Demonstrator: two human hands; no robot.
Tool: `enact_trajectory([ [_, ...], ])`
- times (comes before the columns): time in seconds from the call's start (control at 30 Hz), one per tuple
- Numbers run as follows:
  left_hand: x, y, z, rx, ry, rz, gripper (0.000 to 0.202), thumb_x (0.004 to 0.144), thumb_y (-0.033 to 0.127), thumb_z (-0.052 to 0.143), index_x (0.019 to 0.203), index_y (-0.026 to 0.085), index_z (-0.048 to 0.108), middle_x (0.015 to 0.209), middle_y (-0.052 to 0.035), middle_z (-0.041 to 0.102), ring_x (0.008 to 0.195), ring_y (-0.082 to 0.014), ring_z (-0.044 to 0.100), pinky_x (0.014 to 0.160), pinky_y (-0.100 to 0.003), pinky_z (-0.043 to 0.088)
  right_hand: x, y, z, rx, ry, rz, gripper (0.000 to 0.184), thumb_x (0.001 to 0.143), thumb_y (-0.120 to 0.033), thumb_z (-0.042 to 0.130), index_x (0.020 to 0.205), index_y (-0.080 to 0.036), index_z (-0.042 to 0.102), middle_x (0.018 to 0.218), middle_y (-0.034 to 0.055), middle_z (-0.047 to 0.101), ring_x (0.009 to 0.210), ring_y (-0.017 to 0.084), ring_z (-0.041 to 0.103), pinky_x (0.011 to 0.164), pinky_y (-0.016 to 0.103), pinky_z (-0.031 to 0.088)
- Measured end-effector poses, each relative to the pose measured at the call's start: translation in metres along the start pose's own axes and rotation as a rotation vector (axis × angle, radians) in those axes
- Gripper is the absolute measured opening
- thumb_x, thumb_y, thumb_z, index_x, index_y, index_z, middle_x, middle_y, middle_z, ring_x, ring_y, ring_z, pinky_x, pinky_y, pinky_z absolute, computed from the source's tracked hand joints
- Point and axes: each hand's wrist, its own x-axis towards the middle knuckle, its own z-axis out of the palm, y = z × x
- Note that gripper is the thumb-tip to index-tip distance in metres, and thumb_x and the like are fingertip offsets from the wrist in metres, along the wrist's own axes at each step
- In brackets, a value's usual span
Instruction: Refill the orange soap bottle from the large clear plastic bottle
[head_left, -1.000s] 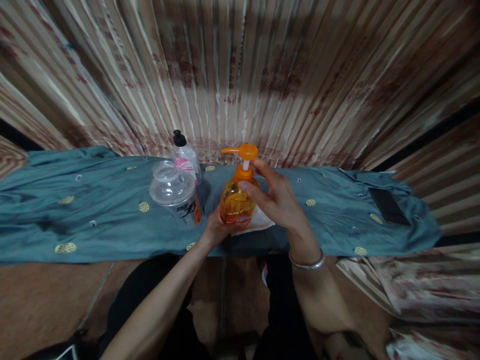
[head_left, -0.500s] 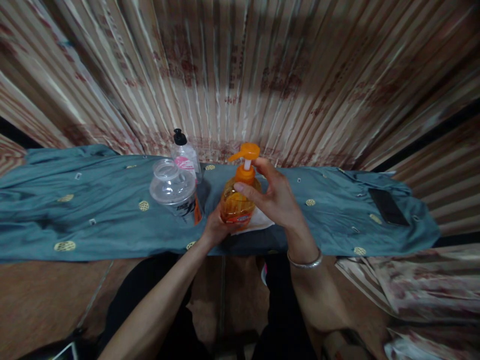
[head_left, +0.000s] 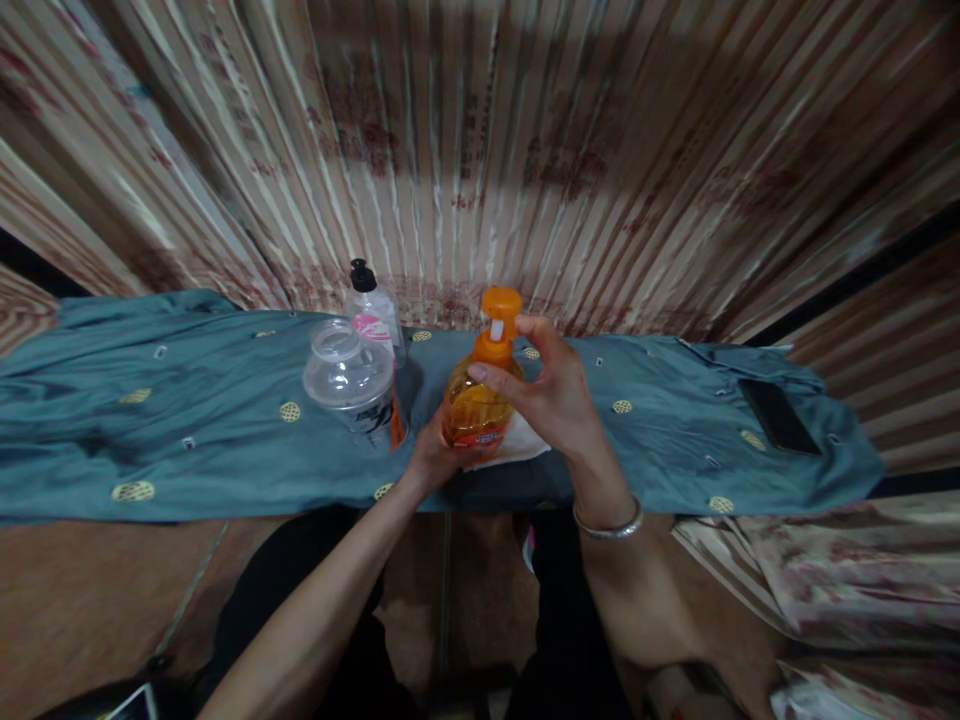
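An orange pump bottle [head_left: 472,412] stands on a blue-grey patterned cloth [head_left: 187,440] in front of me. My left hand [head_left: 429,457] wraps round the bottle's base from the near side. My right hand [head_left: 551,395] grips the orange collar just under the pump head [head_left: 501,300], thumb in front and fingers behind. The pump's spout points towards me. A white folded paper [head_left: 517,445] lies under the bottle's right side.
An empty clear plastic bottle [head_left: 351,385] stands left of the pump bottle, and a clear bottle with a black cap [head_left: 373,308] stands behind it. A black phone [head_left: 776,415] lies far right on the cloth. A corrugated metal wall rises behind.
The pump head has turned: its spout pointed left a second ago and now faces me. My right hand shifted slightly round the collar; the left hand stayed on the base.
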Motion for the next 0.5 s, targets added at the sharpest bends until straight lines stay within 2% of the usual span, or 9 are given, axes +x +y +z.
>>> enact_trajectory([
  [0.13, 0.0001, 0.0000, -0.0007, 0.021, -0.001, 0.001, 0.086, 0.046, 0.031, 0.104, 0.122, 0.018, 0.067, 0.129, -0.0140, 0.079, 0.126, -0.0372, 0.073, 0.114, -0.054, 0.054, 0.0000, 0.0073, 0.0009, -0.003, 0.060, -0.036, 0.038, 0.081, -0.055, 0.086, 0.106, -0.030, 0.070, 0.129, 0.0053, 0.075, 0.132, 0.032, 0.066, 0.119, 0.056, 0.049],
  [0.3, 0.0007, -0.0005, -0.0023, 0.046, 0.000, -0.003, 0.085, 0.046, 0.033, 0.104, 0.121, 0.016, 0.068, 0.127, -0.0167, 0.079, 0.128, -0.0391, 0.072, 0.115, -0.056, 0.052, -0.0008, 0.0098, -0.0018, 0.060, -0.035, -0.111, 0.032, 0.093, -0.054, 0.074, 0.116, -0.031, 0.073, 0.130, 0.0039, 0.076, 0.131, 0.029, 0.067, 0.121, 0.053, 0.047],
  [0.4, 0.0008, -0.0015, -0.0029, 0.048, 0.001, -0.009, 0.086, 0.046, 0.033, 0.104, 0.123, 0.017, 0.068, 0.127, -0.0154, 0.080, 0.126, -0.0378, 0.073, 0.115, -0.055, 0.052, -0.0005, 0.0075, -0.0002, 0.035, -0.013, -0.089, 0.042, 0.087, -0.057, 0.080, 0.119, -0.032, 0.071, 0.131, 0.0041, 0.075, 0.131, 0.030, 0.067, 0.120, 0.053, 0.049],
  [0.5, 0.0009, -0.0029, -0.0029, 0.040, 0.004, -0.012, 0.088, 0.046, 0.032, 0.104, 0.125, 0.018, 0.067, 0.127, -0.0143, 0.080, 0.122, -0.0365, 0.074, 0.113, -0.055, 0.054, 0.0007, 0.0071, 0.0022, -0.009, 0.060, -0.050, 0.045, 0.078, -0.060, 0.088, 0.108, -0.032, 0.070, 0.128, 0.0051, 0.075, 0.129, 0.034, 0.066, 0.120, 0.059, 0.047],
])
